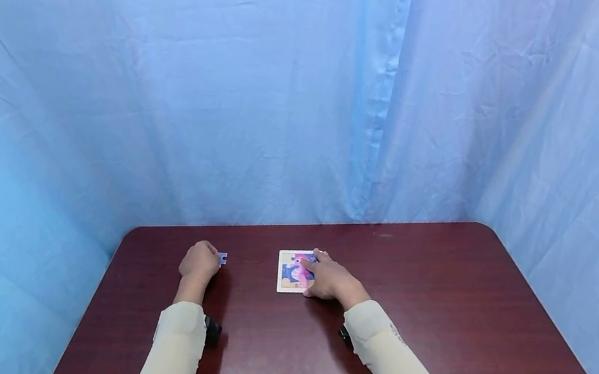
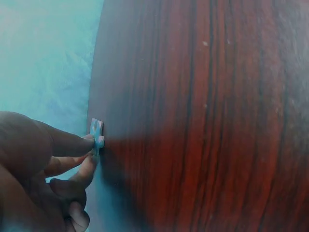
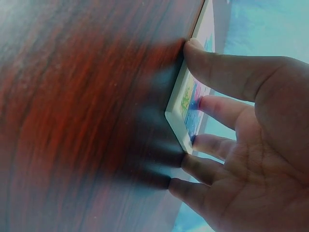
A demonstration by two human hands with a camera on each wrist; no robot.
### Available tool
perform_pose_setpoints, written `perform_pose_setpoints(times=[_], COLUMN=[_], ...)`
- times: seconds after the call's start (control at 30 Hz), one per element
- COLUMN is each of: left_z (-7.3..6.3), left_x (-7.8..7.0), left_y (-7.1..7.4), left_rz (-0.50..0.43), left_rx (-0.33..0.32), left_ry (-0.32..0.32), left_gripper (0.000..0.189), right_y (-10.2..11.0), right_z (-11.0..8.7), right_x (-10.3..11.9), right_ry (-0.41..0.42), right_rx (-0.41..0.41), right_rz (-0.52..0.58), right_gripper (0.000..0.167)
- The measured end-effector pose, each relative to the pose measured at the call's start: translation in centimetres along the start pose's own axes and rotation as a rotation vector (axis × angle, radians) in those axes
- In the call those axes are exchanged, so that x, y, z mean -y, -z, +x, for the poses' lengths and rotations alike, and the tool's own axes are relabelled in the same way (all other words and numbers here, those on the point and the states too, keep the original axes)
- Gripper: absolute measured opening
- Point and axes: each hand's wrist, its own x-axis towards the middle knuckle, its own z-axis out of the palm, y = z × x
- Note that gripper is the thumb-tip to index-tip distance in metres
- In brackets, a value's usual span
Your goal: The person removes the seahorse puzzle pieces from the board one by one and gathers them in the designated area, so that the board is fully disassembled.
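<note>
My left hand (image 1: pixel 200 260) pinches a small jigsaw piece (image 1: pixel 223 259) between thumb and fingers over the table's far left part. Seen edge-on in the left wrist view, the piece (image 2: pixel 98 133) is thin, with a pale bluish side. My right hand (image 1: pixel 328 278) rests spread on a square puzzle board (image 1: pixel 288 270) with a white rim and a pink and purple picture. In the right wrist view the thumb lies at one edge of the board (image 3: pixel 179 104), and fingertips (image 3: pixel 205 102) touch its picture. The board's right part is hidden under the hand in the head view.
The dark red wood-grain table (image 1: pixel 265 348) carries the board near its far edge. Blue cloth curtains (image 1: pixel 261 92) hang behind it and at both sides. A black wrist device (image 1: pixel 212 331) shows at the left cuff.
</note>
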Motion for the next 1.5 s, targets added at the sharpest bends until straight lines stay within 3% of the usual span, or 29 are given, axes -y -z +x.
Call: perform_pose_setpoints(times=[0.23, 0.7, 0.87, 1.2, 1.5], left_z=[0.3, -0.4, -1.4, -3.0, -4.3], left_x=[0.4, 0.4, -1.3, -5.0, -7.9], left_y=[-0.1, -0.1, -0.7, -3.7, -6.2], left_rz=[-0.007, -0.011, -0.036, -0.09, -0.102], left_rx=[-0.002, -0.05, -0.087, -0.09, -0.03], left_ry=[0.014, -0.023, -0.085, -0.244, -0.376], left_gripper=[0.014, 0.017, 0.019, 0.013, 0.012], right_y=[0.0, -0.2, -0.1, 0.0, 0.1], right_z=[0.0, 0.0, -0.1, -0.1, 0.2], right_x=[0.1, 0.0, 0.0, 0.0, -0.3], right_ry=[0.004, 0.015, 0.04, 0.051, 0.038], right_rx=[0.005, 0.004, -0.021, -0.075, -0.104], right_rz=[-0.013, 0.012, 0.051, 0.064, 0.002], right_gripper=[0.078, 0.081, 0.09, 0.103, 0.098])
